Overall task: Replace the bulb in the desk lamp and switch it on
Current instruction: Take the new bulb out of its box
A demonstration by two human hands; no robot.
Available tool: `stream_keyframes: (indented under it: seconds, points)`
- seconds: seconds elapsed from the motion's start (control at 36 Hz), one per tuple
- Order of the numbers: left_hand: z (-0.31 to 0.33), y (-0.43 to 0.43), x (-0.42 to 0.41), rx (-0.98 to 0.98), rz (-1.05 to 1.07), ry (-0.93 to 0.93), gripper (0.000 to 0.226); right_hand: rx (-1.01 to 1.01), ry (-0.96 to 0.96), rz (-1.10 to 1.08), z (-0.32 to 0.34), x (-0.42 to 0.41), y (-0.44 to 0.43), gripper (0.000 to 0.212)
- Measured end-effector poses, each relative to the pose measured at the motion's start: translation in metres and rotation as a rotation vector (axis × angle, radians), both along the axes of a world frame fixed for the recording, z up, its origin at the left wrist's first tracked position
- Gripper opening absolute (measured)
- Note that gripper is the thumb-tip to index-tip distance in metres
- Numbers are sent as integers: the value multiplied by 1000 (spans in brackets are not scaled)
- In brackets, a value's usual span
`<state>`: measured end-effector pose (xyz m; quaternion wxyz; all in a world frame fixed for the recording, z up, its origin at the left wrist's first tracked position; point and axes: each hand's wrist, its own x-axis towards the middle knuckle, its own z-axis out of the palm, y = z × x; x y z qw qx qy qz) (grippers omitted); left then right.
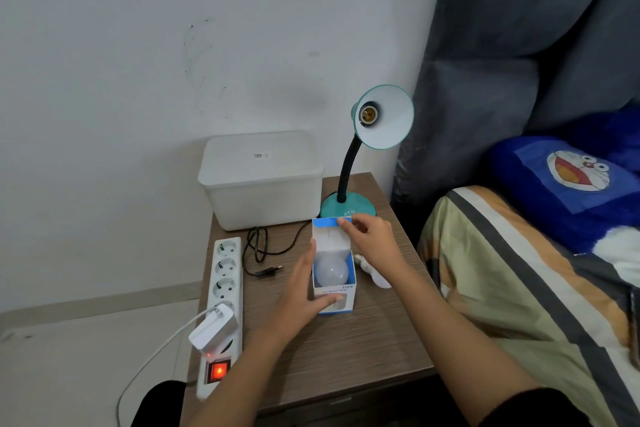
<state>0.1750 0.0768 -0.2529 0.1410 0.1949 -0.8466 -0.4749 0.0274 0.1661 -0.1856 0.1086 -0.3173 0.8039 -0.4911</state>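
The new bulb (331,271) sits dome-up in its open carton (334,288), just below the middle of the frame. It is probably light, smooth and breakable, so the rounded dome is the place to take it with spread fingertips, lifting straight up (the cardboard looks thin and will likely flex). The bulb is frosted white; the carton is white with blue edges. The left hand (306,291) lies open-palmed against the carton's left wall, steadying it, while the right hand (370,243) pinches the raised lid flap (330,222) back. Just right of the carton another bulb (372,272) lies on its side on the worktop (346,350). Above, right of centre, the teal desk lamp (349,206) shows an empty socket (367,113), and its plug (268,271) lies loose beside the power strip (221,288).
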Motion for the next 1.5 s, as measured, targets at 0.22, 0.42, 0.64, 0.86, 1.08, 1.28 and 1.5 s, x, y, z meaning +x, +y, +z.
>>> stream_keyframes:
  seconds: [0.22, 0.42, 0.64, 0.86, 1.08, 1.28, 1.5]
  points:
    - [0, -4, -1, 6, 8, 6, 99, -76, 62, -121, -4, 14, 5, 28]
    - [-1, -4, -1, 14, -8, -15, 103, 19, 172, 95, -25, 32, 28, 28]
    - [0, -6, -2, 21, -31, -19, 101, 389, 232, 248, -12, 29, 16, 49]
    - [-1, -7, -2, 17, -35, -13, 101, 511, 214, 234, -8, 28, 5, 55]
    - [3, -4, 0, 51, -29, -23, 101, 712, 262, 225, 5, 34, -11, 41]
    - [3, -3, -1, 44, -31, -44, 103, 622, 230, 165, 4, 37, -7, 41]
    - [5, 2, -7, 8, -72, -48, 104, 508, 194, 118, 1, 36, 11, 40]
